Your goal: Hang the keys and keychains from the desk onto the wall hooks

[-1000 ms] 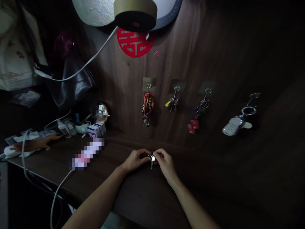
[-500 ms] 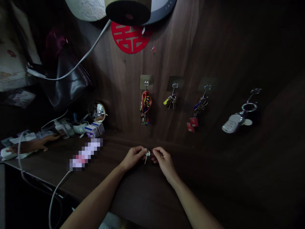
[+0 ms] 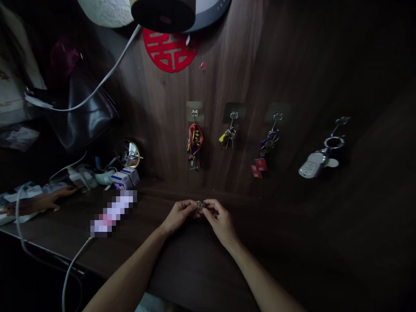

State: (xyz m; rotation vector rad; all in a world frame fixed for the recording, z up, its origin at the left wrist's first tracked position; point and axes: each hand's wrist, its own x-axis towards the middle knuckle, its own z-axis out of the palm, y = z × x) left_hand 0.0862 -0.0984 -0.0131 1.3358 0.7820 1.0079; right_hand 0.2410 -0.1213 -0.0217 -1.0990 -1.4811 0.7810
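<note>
Between my two hands, just above the dark wooden surface, is a small bunch of keys (image 3: 199,205), partly hidden by fingers. My left hand (image 3: 180,214) pinches it from the left with thumb and forefinger. From the other side my right hand (image 3: 219,218) closes thumb and fingers on its right end. Up the panel hang other key bunches on hooks: one with a colourful woven pouch (image 3: 195,143), one with a yellow tag (image 3: 223,137), one with red tags (image 3: 260,165), and a silver car key fob (image 3: 312,164).
A blurred-out phone-like object (image 3: 113,213) with a white cable lies left on the desk (image 3: 191,264). Behind it stand small boxes (image 3: 125,178), a round mirror (image 3: 129,154) and bottles. A black bag (image 3: 87,108) hangs at left. A red paper cutout (image 3: 170,52) is on the panel.
My right hand has moved left and taken hold of the keys, which my left hand was holding alone. The key that hung down is now mostly covered. The view has shifted slightly right.
</note>
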